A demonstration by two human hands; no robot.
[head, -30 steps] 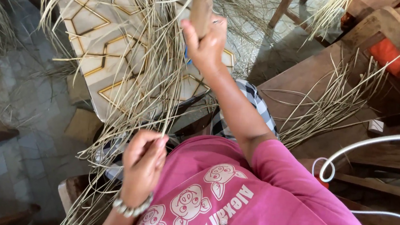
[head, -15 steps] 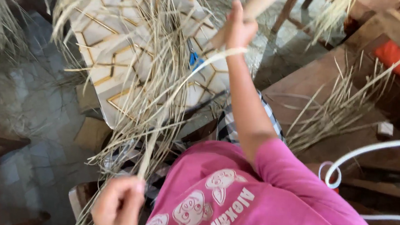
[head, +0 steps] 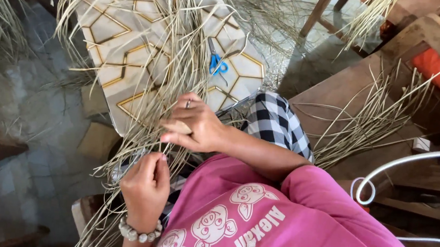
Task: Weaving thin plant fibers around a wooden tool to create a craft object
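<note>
Both hands (head: 199, 127) pinch upward-running straw strands (head: 174, 67)

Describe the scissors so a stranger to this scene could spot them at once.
Start at the pale board with gold geometric lines lying under the loose straw strips. Near its right edge, above the right hand, lie the scissors. Their bright blue handles are the only blue thing among the tan fibres.
</note>
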